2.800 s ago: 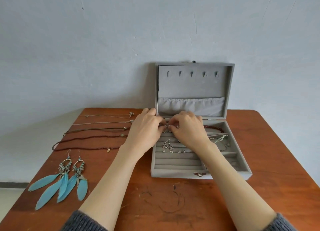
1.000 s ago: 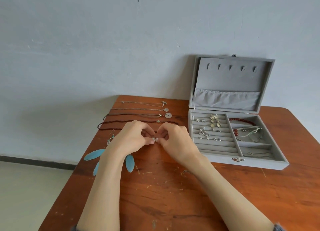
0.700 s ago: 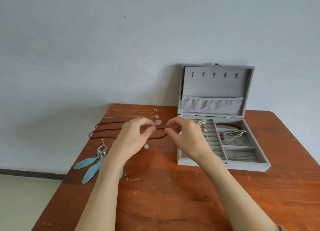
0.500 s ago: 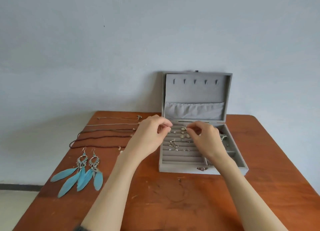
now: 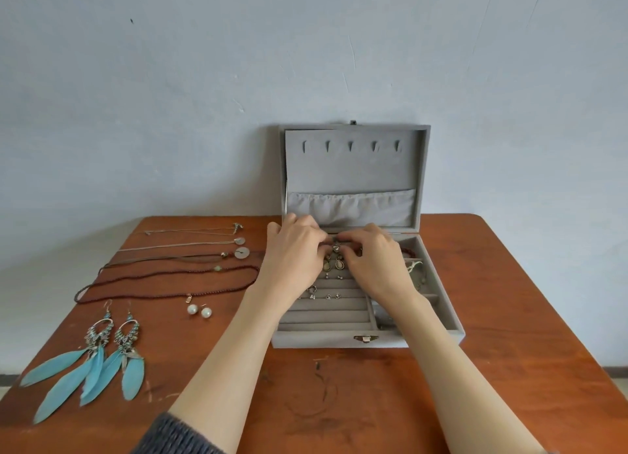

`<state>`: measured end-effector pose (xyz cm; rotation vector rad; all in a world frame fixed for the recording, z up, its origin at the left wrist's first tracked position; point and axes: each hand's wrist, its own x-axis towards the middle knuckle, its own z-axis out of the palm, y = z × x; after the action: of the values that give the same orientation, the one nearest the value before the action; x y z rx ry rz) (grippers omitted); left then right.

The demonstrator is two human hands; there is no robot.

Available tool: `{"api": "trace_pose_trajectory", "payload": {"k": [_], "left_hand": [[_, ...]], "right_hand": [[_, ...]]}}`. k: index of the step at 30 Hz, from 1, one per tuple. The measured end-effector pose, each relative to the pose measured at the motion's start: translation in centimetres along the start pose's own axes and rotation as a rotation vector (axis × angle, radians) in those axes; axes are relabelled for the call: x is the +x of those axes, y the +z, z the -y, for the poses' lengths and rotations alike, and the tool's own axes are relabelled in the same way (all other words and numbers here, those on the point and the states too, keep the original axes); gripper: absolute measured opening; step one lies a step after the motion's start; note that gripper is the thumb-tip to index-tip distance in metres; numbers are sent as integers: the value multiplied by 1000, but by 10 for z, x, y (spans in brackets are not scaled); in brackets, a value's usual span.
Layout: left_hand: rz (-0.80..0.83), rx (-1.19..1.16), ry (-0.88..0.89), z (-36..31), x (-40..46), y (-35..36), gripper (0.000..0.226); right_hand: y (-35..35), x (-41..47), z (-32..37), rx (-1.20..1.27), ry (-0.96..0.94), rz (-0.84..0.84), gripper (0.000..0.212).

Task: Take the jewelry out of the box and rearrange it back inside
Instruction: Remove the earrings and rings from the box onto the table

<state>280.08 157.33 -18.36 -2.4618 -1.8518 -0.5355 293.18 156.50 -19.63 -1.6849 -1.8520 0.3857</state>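
Drop earrings [image 5: 334, 261] hang in the box [image 5: 339, 339] between both hands.

A pale blue-grey wall [image 5: 170, 96] is filling the whole upper part of the view, its paint showing thin scratches, faint cracks and one small dark speck high to the left of where the grip is happening. Soft, even light is falling across it, and a dim shadow is lying low on the wall to the left. Under the grip, a reddish-brown wooden table [image 5: 509, 317] is standing pushed against the wall, its top scuffed and marked nearer the viewer. At both lower corners a strip of light floor is showing below what is perhaps a dark skirting [image 5: 615, 371].
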Motion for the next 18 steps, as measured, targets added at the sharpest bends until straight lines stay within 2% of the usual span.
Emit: {"api": "trace_pose_trajectory", "payload": {"k": [10,18], "left_hand": [[12,-3,-15,-1,0,1,26],[22,-146,-89,-4,0,-4,17]], "right_hand": [[2,-2,-1,-43,-16,-20,24],[1,-2,2,2,2,-26,15]]}}
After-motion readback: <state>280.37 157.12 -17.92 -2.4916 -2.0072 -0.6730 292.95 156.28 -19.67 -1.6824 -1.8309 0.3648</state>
